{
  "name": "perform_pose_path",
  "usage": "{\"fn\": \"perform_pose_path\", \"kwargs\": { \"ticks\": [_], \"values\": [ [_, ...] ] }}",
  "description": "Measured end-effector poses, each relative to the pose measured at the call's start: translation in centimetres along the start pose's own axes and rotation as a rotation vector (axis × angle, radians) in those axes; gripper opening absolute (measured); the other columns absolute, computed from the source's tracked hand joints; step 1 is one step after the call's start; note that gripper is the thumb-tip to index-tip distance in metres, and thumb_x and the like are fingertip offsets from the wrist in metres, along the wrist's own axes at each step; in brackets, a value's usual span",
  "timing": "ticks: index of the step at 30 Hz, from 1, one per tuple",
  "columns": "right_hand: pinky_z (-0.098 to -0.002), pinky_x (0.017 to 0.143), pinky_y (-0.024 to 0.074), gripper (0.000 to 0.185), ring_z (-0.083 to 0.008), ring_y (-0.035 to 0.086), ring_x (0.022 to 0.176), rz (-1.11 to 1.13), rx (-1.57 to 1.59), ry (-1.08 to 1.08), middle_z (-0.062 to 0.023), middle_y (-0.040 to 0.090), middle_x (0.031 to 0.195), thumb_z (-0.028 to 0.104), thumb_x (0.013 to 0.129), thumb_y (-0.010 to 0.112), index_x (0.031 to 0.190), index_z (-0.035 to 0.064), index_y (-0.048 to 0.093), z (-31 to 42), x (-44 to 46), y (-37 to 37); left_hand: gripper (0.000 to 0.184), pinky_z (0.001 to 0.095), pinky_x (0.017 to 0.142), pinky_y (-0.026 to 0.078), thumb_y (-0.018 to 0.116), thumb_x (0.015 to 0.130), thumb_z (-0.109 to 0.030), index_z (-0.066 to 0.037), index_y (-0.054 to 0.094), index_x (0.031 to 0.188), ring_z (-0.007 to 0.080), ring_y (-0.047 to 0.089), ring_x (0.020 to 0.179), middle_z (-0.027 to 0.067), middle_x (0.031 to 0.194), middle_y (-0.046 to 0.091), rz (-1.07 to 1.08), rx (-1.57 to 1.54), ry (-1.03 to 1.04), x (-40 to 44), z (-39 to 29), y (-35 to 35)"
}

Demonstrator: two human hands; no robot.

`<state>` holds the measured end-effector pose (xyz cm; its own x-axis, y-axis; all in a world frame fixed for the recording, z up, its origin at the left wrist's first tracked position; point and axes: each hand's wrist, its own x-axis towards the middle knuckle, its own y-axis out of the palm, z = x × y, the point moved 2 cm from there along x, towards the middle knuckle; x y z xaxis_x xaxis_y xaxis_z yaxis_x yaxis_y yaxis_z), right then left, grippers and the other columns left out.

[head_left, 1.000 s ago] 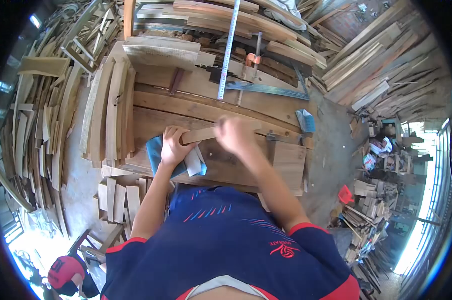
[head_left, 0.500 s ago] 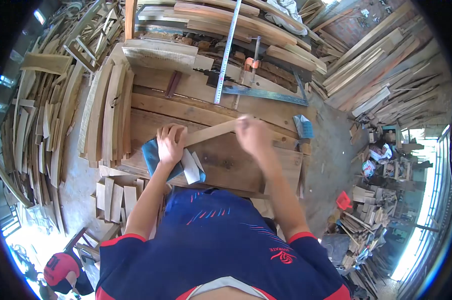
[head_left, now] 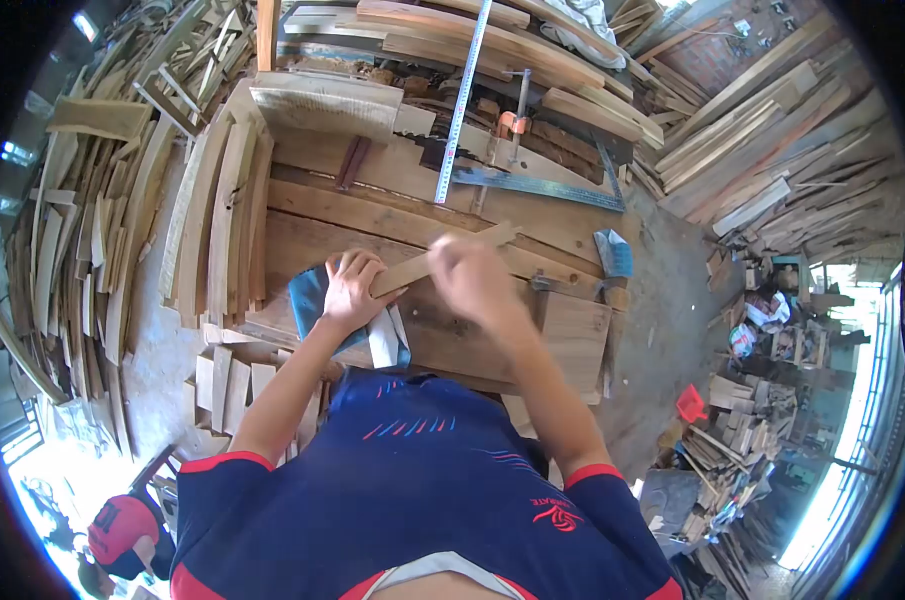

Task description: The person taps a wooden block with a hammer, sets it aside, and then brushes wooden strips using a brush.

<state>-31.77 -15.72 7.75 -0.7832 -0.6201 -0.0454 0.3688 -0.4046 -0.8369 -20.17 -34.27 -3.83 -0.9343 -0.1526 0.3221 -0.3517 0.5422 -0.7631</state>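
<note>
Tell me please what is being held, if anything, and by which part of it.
A wooden strip: the left hand holds its left end. The right hand, blurred, is at its middle; whether it grips cannot be told.

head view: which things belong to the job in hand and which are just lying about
Likely in the job:
- wooden strip, held at one end
- blue folded sheet by that end
- workbench underneath

Apparently just lying about:
- measuring rule
- metal square
- orange clamp
- red object on the floor

an orange clamp [head_left: 513, 122] near a metal square [head_left: 540, 188]; a red object [head_left: 690, 403] on the floor [head_left: 662, 290].
</note>
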Motion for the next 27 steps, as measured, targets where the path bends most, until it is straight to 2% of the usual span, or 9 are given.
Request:
{"fn": "perform_pose_path", "kwargs": {
  "ticks": [2, 5, 9, 14, 15, 17, 21, 24, 27],
  "values": [
    [-0.0435, 0.072, 0.0569, 0.015, -0.0384, 0.072, 0.079, 0.113, 0.327, -0.194, -0.0149, 0.075, 0.085, 0.026, 0.098, 0.065, 0.095, 0.0132, 0.073, 3.4, -2.1, 1.5, 0.039, 0.0501, 0.104, 0.036, 0.089, 0.073, -0.034, -0.013, 0.072, 0.101, 0.0279, 0.059, 0.121, 0.0034, 0.115, 0.069, 0.040, -0.031, 0.011, -0.1, 1.8, 0.6],
    [-0.0447, 0.071, 0.0573, 0.018, -0.0390, 0.073, 0.078, 0.012, 0.400, -0.104, -0.0171, 0.075, 0.085, 0.026, 0.100, 0.064, 0.098, 0.0107, 0.073, -0.6, -3.7, -1.0, 0.036, 0.0496, 0.105, 0.037, 0.086, 0.078, -0.035, -0.013, 0.077, 0.105, 0.0280, 0.062, 0.117, 0.0037, 0.113, 0.071, 0.003, -0.056, -0.014, 0.8, 1.4, -0.8],
    [-0.0465, 0.067, 0.0563, 0.020, -0.0401, 0.072, 0.074, -0.319, -0.258, 0.434, -0.0199, 0.074, 0.083, 0.026, 0.101, 0.062, 0.103, 0.0084, 0.071, -9.7, -4.9, -7.7, 0.030, 0.0477, 0.101, 0.043, 0.083, 0.083, -0.036, -0.012, 0.079, 0.101, 0.0284, 0.063, 0.110, 0.0055, 0.109, 0.074, -0.089, -0.102, -0.223, 0.9, 0.9, -0.2],
    [-0.0433, 0.063, 0.0538, 0.020, -0.0393, 0.070, 0.070, -0.211, -0.048, 0.132, -0.0234, 0.069, 0.079, 0.024, 0.102, 0.061, 0.102, 0.0060, 0.070, -2.9, -2.0, -4.5, 0.027, 0.0488, 0.099, 0.044, 0.080, 0.088, -0.036, -0.013, 0.078, 0.102, 0.0324, 0.061, 0.111, 0.0092, 0.111, 0.070, -0.241, 0.001, -0.271, 1.4, 1.1, 0.3],
    [-0.0366, 0.063, 0.0538, 0.020, -0.0284, 0.071, 0.068, -0.180, 0.188, -0.059, -0.0199, 0.071, 0.080, 0.023, 0.103, 0.062, 0.104, 0.0050, 0.071, -2.7, -1.8, -1.5, 0.026, 0.0492, 0.099, 0.044, 0.079, 0.090, -0.036, -0.013, 0.077, 0.103, 0.0335, 0.061, 0.112, 0.0098, 0.112, 0.069, -0.322, 0.053, -0.205, 1.6, 0.9, 0.1],
    [-0.0277, 0.064, 0.0535, 0.023, -0.0100, 0.068, 0.069, 0.129, 0.810, 0.191, -0.0069, 0.076, 0.085, 0.016, 0.110, 0.057, 0.106, -0.0003, 0.072, 1.3, -3.2, 0.1, 0.032, 0.0493, 0.101, 0.044, 0.080, 0.088, -0.035, -0.013, 0.074, 0.111, 0.0351, 0.060, 0.115, 0.0109, 0.113, 0.067, -0.206, -0.042, -0.229, 1.4, 0.8, -0.2],
    [-0.0300, 0.066, 0.0569, 0.026, -0.0126, 0.072, 0.074, -0.141, 0.616, 0.281, -0.0080, 0.076, 0.087, 0.020, 0.111, 0.054, 0.104, 0.0008, 0.070, -9.2, -5.2, -2.2, 0.045, 0.0486, 0.101, 0.043, 0.086, 0.078, -0.037, -0.012, 0.073, 0.112, 0.0325, 0.061, 0.114, 0.0082, 0.113, 0.070, -0.143, -0.065, -0.145, 1.6, 0.2, -1.0],
    [-0.0299, 0.067, 0.0584, 0.029, -0.0135, 0.072, 0.074, -0.376, -0.237, 0.419, -0.0070, 0.076, 0.090, 0.024, 0.113, 0.050, 0.107, 0.0019, 0.068, -9.5, -3.0, -5.9, 0.047, 0.0481, 0.102, 0.042, 0.089, 0.074, -0.035, -0.013, 0.073, 0.112, 0.0316, 0.062, 0.114, 0.0069, 0.112, 0.071, -0.088, -0.077, -0.146, 1.6, 0.6, -0.7],
    [-0.0329, 0.068, 0.0590, 0.032, -0.0171, 0.071, 0.072, -0.015, 0.811, 0.125, -0.0112, 0.075, 0.089, 0.029, 0.113, 0.052, 0.111, 0.0004, 0.067, -2.5, -1.1, -0.5, 0.046, 0.0476, 0.105, 0.041, 0.087, 0.076, -0.034, -0.014, 0.073, 0.115, 0.0302, 0.062, 0.114, 0.0058, 0.111, 0.070, -0.038, -0.129, -0.101, 1.4, 1.0, -0.3]
  ]
}}
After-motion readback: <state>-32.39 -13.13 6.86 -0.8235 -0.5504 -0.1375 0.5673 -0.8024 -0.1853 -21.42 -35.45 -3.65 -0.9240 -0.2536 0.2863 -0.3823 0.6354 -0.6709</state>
